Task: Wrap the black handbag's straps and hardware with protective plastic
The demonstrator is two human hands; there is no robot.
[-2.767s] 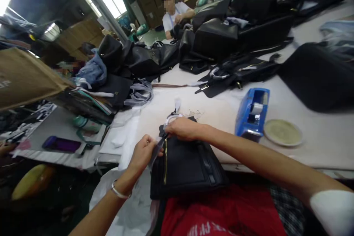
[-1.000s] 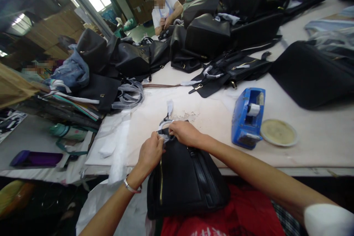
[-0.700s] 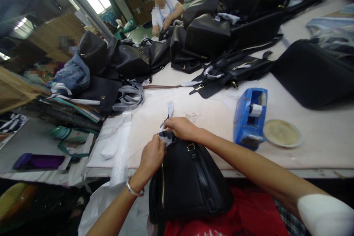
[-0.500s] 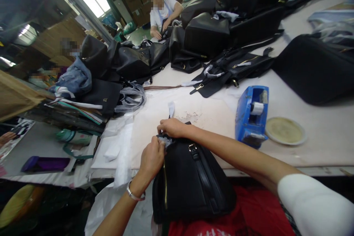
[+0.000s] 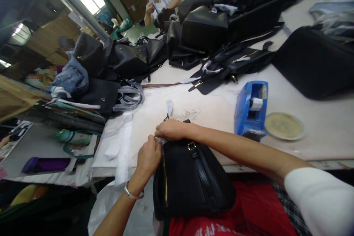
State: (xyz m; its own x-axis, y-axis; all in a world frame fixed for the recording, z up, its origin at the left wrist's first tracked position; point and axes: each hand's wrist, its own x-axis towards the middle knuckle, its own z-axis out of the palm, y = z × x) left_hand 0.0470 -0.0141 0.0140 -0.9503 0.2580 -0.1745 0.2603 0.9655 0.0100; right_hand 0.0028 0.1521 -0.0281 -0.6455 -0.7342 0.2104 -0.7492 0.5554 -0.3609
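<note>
A black bag (image 5: 190, 180) with a gold zipper lies half on my lap, its top end against the table edge. My left hand (image 5: 148, 156) is closed in a pinch at the bag's top corner, on a bit of pale wrapping by the zipper end. My right hand (image 5: 171, 129) curls over the same corner from the far side, fingers closed on that wrapping and the bag's top. A wrapped strap end (image 5: 169, 107) sticks out onto the table just beyond my hands.
A blue tape dispenser (image 5: 250, 108) and a round dish (image 5: 284, 126) stand right of my arm. Many black bags (image 5: 210, 31) crowd the far table. White plastic sheets (image 5: 121, 143) lie left. A purple case (image 5: 45, 164) lies on the lower left table. Other people sit beyond.
The bag has slid farther off the table toward my lap. The white loop of wrapped strap seen earlier is now covered by my hands, which have drawn closer together at the bag's top corner.
</note>
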